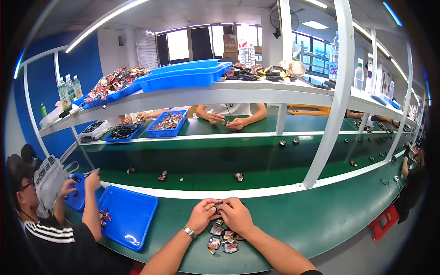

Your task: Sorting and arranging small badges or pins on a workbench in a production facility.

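Observation:
Over the green bench (293,211), my left hand (203,215) and my right hand (234,215) meet, fingers closed around a small black part (218,207). Most of that part is hidden by the fingers, so its exact kind does not show. A silver watch (189,232) is on my left wrist. Just below the hands, between my forearms, lies a cluster of small dark-edged electronic assemblies (230,247) with reddish and yellow pieces on them; several lie close together, some touching.
A blue tray (145,215) with a few small parts stands left, beside a person (41,215) working. Ahead, past a white rail (192,193), a green belt carries scattered assemblies (239,176). A white post (327,101) rises right, under a shelf holding blue trays (183,78).

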Tool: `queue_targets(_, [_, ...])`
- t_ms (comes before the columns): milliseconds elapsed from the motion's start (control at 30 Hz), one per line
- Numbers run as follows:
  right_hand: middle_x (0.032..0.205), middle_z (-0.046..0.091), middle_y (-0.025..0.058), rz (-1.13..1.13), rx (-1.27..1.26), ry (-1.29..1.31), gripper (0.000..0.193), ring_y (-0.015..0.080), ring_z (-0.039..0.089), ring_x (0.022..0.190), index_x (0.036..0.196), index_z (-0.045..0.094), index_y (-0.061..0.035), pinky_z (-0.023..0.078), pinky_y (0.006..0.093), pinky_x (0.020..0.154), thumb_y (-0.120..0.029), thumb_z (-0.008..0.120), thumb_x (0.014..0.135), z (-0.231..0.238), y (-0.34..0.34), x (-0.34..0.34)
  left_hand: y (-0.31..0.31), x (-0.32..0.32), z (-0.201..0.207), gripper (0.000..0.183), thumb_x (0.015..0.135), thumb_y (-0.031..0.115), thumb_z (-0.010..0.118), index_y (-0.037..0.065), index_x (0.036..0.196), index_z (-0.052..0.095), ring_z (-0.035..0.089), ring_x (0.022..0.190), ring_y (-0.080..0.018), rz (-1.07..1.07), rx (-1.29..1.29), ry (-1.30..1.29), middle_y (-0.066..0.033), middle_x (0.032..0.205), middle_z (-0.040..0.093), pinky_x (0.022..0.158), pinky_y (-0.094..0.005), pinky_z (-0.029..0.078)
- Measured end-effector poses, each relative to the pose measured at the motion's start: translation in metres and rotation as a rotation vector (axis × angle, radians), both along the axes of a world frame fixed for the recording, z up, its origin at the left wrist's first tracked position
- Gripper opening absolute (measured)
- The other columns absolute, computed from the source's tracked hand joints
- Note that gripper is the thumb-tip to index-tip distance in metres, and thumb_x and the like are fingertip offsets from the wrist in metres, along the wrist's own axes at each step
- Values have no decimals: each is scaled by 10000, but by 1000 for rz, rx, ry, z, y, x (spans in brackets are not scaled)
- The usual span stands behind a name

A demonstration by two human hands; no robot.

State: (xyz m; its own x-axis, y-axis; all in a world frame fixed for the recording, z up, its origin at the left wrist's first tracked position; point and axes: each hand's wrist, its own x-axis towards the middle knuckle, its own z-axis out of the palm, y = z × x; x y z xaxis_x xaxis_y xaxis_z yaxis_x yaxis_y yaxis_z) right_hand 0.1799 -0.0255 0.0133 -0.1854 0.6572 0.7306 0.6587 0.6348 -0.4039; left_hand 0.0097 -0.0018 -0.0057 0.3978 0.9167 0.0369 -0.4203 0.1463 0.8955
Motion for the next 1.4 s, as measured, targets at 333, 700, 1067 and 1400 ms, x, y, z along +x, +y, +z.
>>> queue_targets(333, [1014,552,76,127,-110,-56,192,282,552,947,884,631,-87,500,378,797,-45,723,721,7,6,14,3,2,-4,141,950,-32,478,-9,1074,541,632,1041,-221,51,60,84,-144,1171,611,928,-405,554])
queue_targets(700, [1051,536,85,151,-188,-7,183,296,531,1017,902,637,-71,486,389,858,-42,719,741,7,6,17,4,2,-8,116,949,-37,469,-19,1023,557,630,1040,-228,58,77,91,-154,1224,581,922,-402,558])
queue_targets(1067, [1123,585,69,191,-160,29,129,280,524,1106,871,714,-77,465,374,920,-87,736,745,5,9,18,5,-2,-3,103,951,1,498,-8,1032,562,617,1062,-222,14,48,73,-149,1270,556,913,-394,562])
queue_targets(1400, [1174,582,58,182,-227,31,132,270,530,1092,898,726,-87,485,369,896,-110,738,768,2,8,21,5,-6,-5,86,944,25,542,9,1028,550,620,1053,-195,-72,104,164,-150,1290,546,863,-331,576])
